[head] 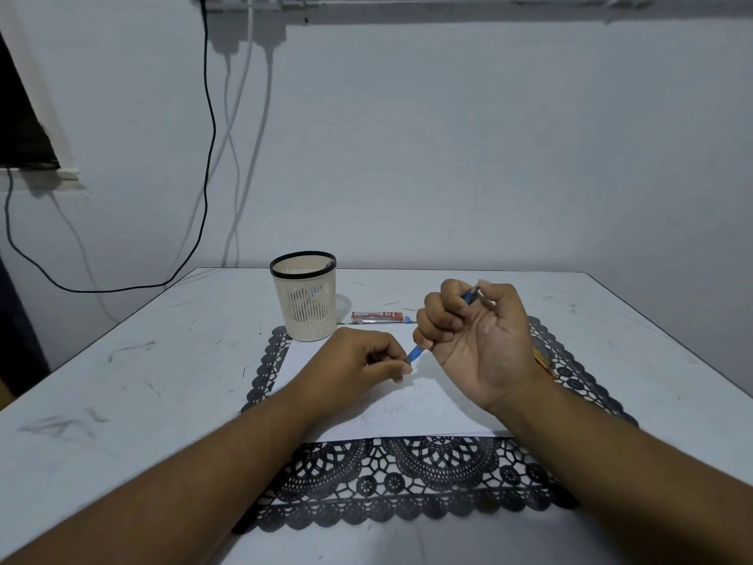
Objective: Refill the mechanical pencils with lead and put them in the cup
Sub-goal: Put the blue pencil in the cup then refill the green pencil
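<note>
My right hand (472, 332) grips a blue mechanical pencil (416, 353), palm turned toward me, above the white paper. The pencil's lower end points down-left and its other end shows near my thumb. My left hand (366, 360) pinches something tiny at that lower end; what it is cannot be made out. A cream mesh cup (304, 297) with a black rim stands at the mat's far-left corner, with a blue pencil inside. A red lead case (377, 317) lies flat just right of the cup. Orange-yellow pencils (544, 360) peek out behind my right wrist.
A white sheet of paper (411, 405) lies on a black lace placemat (407, 479) on the white, scuffed table (122, 381). A few loose lead pieces (392, 303) lie beyond the case. Cables hang down the wall at left.
</note>
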The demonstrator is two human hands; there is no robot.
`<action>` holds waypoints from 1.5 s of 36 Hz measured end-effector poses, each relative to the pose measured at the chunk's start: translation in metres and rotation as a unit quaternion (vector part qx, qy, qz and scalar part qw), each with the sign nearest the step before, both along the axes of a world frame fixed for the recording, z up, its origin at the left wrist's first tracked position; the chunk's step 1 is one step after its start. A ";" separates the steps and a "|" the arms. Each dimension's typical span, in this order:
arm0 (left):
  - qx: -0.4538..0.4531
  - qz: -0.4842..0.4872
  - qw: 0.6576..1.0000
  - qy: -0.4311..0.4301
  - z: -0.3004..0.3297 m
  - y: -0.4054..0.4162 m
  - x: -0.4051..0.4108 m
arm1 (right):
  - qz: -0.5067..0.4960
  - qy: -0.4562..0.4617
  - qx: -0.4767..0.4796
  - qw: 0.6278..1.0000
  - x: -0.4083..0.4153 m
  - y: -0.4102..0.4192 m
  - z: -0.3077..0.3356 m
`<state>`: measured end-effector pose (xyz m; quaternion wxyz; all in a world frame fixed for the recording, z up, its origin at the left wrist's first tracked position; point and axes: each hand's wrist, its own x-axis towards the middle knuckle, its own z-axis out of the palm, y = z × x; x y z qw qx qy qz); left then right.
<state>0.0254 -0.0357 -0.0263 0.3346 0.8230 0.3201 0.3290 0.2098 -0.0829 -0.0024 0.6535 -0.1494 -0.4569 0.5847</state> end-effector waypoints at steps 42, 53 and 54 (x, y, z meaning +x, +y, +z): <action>0.107 -0.023 0.994 0.017 -0.006 0.016 -0.002 | -0.004 0.060 -0.027 0.998 0.005 0.001 0.002; 0.102 -0.027 0.994 0.021 -0.006 0.017 -0.001 | -0.005 0.059 -0.026 0.998 0.006 0.003 0.000; 0.102 -0.027 0.994 0.021 -0.007 0.017 -0.001 | -0.006 0.059 -0.028 0.998 0.006 0.003 0.000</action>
